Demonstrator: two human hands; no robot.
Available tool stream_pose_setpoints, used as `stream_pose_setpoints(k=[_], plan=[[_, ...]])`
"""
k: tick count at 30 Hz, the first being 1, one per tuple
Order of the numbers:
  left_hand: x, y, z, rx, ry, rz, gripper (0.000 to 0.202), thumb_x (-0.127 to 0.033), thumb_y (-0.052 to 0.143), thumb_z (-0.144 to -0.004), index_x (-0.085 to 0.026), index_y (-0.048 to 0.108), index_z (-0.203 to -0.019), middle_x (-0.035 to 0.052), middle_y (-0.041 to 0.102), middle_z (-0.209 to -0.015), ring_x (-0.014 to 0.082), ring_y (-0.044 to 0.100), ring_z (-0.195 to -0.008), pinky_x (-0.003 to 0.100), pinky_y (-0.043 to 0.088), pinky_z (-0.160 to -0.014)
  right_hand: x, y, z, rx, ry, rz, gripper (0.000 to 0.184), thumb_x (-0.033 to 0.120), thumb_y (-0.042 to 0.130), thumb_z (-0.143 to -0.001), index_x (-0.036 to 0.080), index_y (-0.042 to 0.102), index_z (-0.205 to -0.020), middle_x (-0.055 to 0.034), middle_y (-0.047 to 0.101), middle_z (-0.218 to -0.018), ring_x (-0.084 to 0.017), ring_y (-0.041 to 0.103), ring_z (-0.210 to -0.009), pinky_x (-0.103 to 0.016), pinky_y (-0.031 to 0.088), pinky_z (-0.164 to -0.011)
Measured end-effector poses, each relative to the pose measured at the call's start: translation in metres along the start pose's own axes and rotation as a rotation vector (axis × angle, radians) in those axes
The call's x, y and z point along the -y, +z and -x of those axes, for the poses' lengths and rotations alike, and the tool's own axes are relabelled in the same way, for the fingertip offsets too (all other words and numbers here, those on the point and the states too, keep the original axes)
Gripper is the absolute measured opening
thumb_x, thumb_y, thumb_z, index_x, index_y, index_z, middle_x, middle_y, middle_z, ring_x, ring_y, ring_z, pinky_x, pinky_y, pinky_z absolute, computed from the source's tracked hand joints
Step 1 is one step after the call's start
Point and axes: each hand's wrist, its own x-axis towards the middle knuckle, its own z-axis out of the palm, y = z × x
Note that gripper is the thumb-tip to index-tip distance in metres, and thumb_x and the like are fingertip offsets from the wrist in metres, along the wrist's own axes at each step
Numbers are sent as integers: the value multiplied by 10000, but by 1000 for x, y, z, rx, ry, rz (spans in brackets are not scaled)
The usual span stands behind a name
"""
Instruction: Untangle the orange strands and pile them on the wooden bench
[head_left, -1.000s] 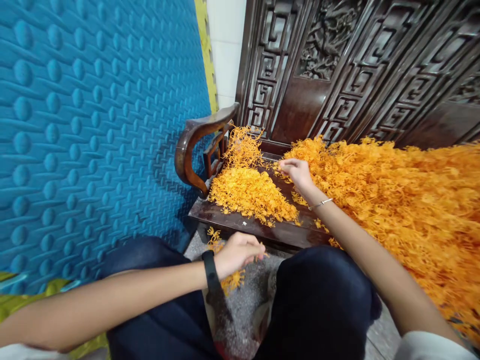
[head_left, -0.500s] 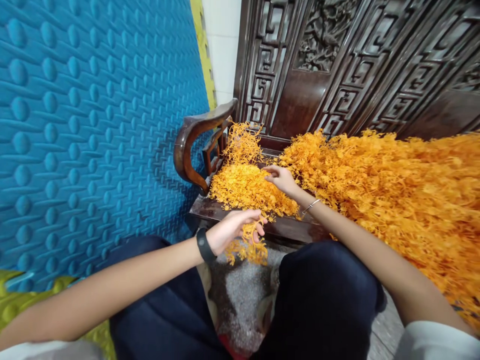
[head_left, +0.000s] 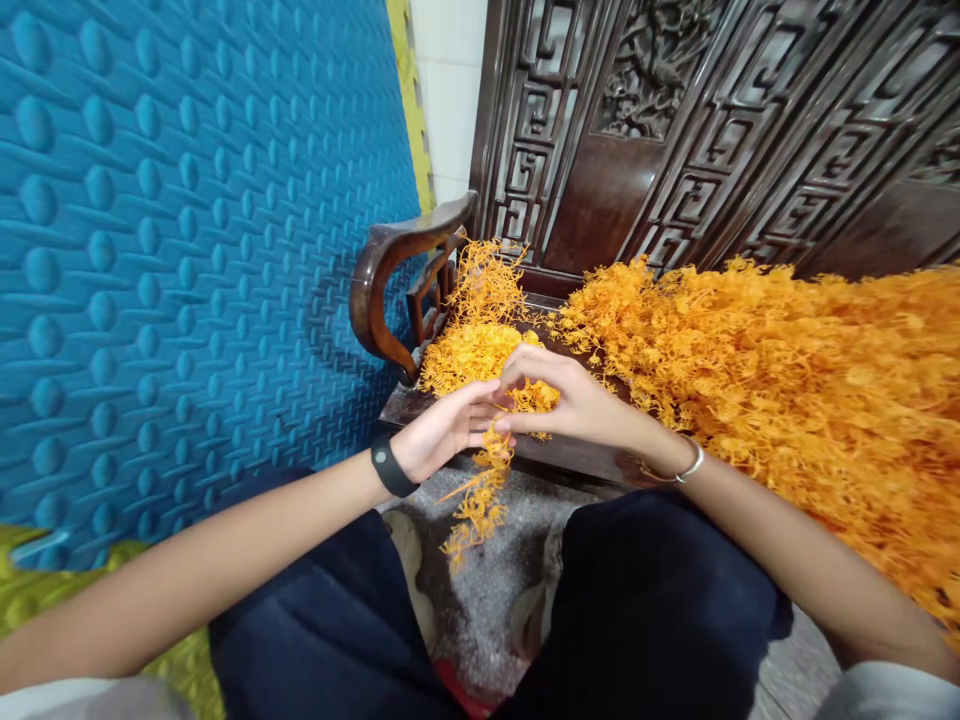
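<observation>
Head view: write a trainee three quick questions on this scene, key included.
1. What lies on the wooden bench? A) cups B) a large orange heap C) books
2. True or false: the right hand is close to the left hand.
3. Fill in: an orange strand hangs ____ the hands.

Key: 1. B; 2. True; 3. below

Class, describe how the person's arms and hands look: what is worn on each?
The left hand and right hand are bare. A black wristband with a round, light-grey marking circles the left wrist; a thin, silver-coloured bangle circles the right. Whitish fabric sleeves show at the lower corners.
</observation>
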Motion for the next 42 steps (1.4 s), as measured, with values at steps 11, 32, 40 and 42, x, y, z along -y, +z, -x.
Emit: stream_pose_setpoints(k=[11,32,40,42], plan=[[4,2,1,62,28,-54,259,-238,706,-721,-139,615,-942,34,648,-897,112,601,-810,248,471,-778,-15,9,6,225,-75,253,219,277,580,-848,207,645,-1045,-87,513,-1093,-204,476,-1044,-377,405,-919],[-3,-8,-4,-118,158,-585,216,-347,609,-787,-159,511,-827,-46,548,-543,49,437,-405,161,312,-376,-22,19,-7,-169,406,-477,163,173,679,-659,171,517,-661,13,616,-698,-122,597,-680,-283,461,-679],[-11,-13,-4,-156,241,-693,222,-354,629,-764,-158,530,-797,-51,532,-532,56,455,-440,166,332,-414,-30,15,-14,-39,540,-734,159,190,700,-646,172,661,-798,2,666,-758,-114,608,-750,-273,462,-767],[-12,-14,-4,-162,245,-699,225,-354,641,-753,-163,532,-798,-52,530,-536,60,451,-439,174,337,-418,-30,15,-16,-40,524,-757,125,247,687,-686,170,677,-784,-11,677,-784,-117,611,-774,-276,459,-786]])
